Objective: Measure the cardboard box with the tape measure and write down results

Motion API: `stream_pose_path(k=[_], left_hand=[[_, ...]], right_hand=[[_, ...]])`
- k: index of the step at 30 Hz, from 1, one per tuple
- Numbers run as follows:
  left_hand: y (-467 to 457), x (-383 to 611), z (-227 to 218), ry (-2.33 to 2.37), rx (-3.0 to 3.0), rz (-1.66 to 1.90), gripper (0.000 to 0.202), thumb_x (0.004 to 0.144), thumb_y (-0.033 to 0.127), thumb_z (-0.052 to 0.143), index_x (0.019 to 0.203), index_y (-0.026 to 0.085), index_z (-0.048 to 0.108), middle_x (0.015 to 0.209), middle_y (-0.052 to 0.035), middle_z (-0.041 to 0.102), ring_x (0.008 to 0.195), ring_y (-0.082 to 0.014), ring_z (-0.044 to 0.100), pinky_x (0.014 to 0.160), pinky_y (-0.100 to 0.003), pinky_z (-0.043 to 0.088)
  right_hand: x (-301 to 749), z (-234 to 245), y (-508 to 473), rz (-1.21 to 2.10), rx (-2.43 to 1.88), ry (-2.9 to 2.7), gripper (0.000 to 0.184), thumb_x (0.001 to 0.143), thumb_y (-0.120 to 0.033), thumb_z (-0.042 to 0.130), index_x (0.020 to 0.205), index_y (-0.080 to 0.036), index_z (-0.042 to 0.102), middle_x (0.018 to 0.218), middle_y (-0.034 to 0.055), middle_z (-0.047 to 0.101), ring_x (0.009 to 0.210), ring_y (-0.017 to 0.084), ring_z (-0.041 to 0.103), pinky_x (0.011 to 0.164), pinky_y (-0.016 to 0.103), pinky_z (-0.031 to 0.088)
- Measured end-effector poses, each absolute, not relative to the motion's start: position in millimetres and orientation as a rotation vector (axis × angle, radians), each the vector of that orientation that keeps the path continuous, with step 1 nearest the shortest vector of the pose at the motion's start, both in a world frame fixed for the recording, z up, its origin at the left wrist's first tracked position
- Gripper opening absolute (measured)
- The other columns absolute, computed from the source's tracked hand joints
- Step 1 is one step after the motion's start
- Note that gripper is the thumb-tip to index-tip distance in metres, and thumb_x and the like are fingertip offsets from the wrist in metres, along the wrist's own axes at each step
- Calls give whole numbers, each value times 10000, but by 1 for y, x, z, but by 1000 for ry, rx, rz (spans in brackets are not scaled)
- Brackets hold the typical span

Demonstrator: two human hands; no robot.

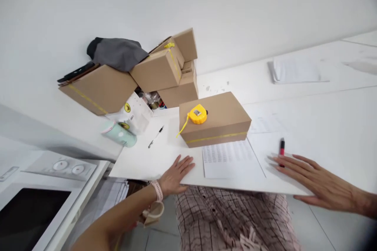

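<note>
My left hand (177,174) lies flat near the front edge of the white table (138,164), fingers spread, holding nothing. My right hand (312,180) is stretched out at the table's right, its fingertips at the lower end of a red marker (282,148) with a black cap. Between the hands rests a printed sheet (226,160), partly under a closed cardboard box (218,119) with a yellow strip along its side. On that box sits a yellow tape measure (198,114), a short length of its tape hanging over the edge. A pen (156,137) lies left of the box.
Stacked cardboard boxes (159,71) stand at the back left, with a grey cloth (118,53) on top. A mint-green bottle (119,133) lies tilted by the left edge. A microwave (44,200) is at lower left. More papers (297,70) lie at the back right.
</note>
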State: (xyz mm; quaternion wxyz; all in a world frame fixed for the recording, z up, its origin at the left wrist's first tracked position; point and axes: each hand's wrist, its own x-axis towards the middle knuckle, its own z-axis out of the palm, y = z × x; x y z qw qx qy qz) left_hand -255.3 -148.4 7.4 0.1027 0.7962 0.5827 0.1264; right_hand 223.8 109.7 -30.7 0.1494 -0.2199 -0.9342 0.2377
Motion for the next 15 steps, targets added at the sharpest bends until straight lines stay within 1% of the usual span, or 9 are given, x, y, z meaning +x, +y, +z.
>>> stream_pose_path(k=[2,4,6,7,9,10,12,13,15], left_hand=[[-144,-249,3,1723,2268,669,797,980,525,521,1642,269,157,1705,-172,230,1573,-367,243,1246,-643,254],[-134,-236,-1,1830,1977,1076,744,1009,520,469,1639,293,144,1720,-139,196,1584,-331,227,1263,-604,246],[-115,-220,1,1935,1507,1461,730,1018,536,455,1638,300,148,1737,-108,156,1600,-294,185,1293,-538,204],[-102,-214,4,1941,1283,1603,728,1016,552,456,1635,302,165,1744,-91,143,1608,-277,158,1304,-499,177],[-72,-207,15,1926,1098,1730,731,1025,596,393,1641,292,142,1754,-74,99,1619,-247,88,1312,-440,148],[-57,-206,21,1907,1064,1765,731,1029,609,363,1644,285,134,1757,-65,88,1620,-231,72,1311,-414,154],[-30,-208,35,1850,1037,1814,731,1036,627,303,1647,265,132,1756,-60,105,1615,-207,105,1296,-370,216],[-20,-210,41,1816,1026,1831,732,1035,632,292,1646,257,147,1752,-61,133,1609,-201,147,1283,-355,255],[-7,-212,50,1754,1010,1847,729,1030,636,302,1639,249,193,1729,-68,230,1581,-203,261,1250,-348,332]], right_hand=[[226,-33,103,561,-686,-2619,559,724,-618,757,1248,-425,722,1402,70,673,1344,370,585,1187,571,379],[213,-32,92,490,-846,-2414,595,808,-654,657,1329,-367,668,1464,82,627,1400,369,530,1208,599,337],[184,-24,86,513,-1084,-2101,615,928,-637,505,1431,-293,589,1550,116,542,1483,364,425,1216,623,304],[164,-17,86,619,-1183,-1968,646,964,-639,443,1489,-273,533,1582,124,503,1496,356,406,1212,624,311],[121,0,95,926,-1284,-1696,678,994,-676,346,1549,-301,452,1627,104,445,1501,339,402,1201,635,323],[99,10,103,1048,-1245,-1595,696,995,-699,309,1568,-318,416,1650,80,413,1517,312,382,1223,616,298],[62,26,118,1238,-1118,-1489,736,991,-732,276,1596,-323,366,1684,47,353,1544,266,336,1254,560,270],[48,32,124,1314,-1063,-1454,748,986,-748,263,1590,-323,381,1680,35,361,1546,264,334,1258,554,267],[30,37,129,1403,-971,-1429,752,974,-771,263,1531,-318,484,1623,20,461,1525,273,376,1269,546,254]])
